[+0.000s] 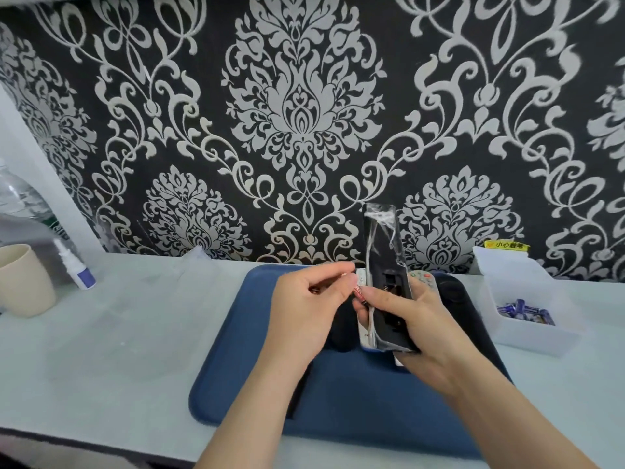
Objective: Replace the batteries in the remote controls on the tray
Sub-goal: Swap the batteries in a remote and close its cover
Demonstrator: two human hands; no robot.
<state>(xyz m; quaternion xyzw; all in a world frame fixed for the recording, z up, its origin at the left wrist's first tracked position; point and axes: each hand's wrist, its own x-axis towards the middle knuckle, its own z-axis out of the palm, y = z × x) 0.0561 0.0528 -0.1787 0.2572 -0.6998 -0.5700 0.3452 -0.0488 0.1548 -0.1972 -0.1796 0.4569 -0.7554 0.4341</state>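
The right hand, at centre right of the frame, grips a long black remote control wrapped in clear plastic film, held upright above the dark blue rectangular plastic tray with its open battery compartment facing the camera. The left hand pinches a small red-patterned cylindrical battery at the remote's left edge. A grey remote with coloured buttons lies on the tray behind the right hand. At right on the pale desk, a white plastic box contains blue batteries. A beige cup stands at far left.
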